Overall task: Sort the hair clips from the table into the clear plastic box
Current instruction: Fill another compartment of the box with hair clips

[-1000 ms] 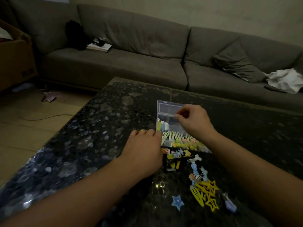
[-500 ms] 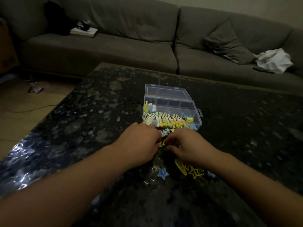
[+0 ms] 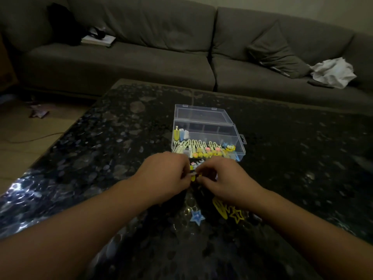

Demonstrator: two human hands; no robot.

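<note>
Head view: my left hand [image 3: 168,175] & right hand [image 3: 222,178] met over a small yellow clip [image 3: 193,177], fingers pinching it, just in front of the clear box [image 3: 207,136]; more clips [image 3: 228,211] lay nearer me, right-hand side, on the surface [image 3: 101,158].

Box [image 3: 207,136] on table [image 3: 302,158], sofa [image 3: 141,57] behind; loose clips [image 3: 228,211] before box.
</note>
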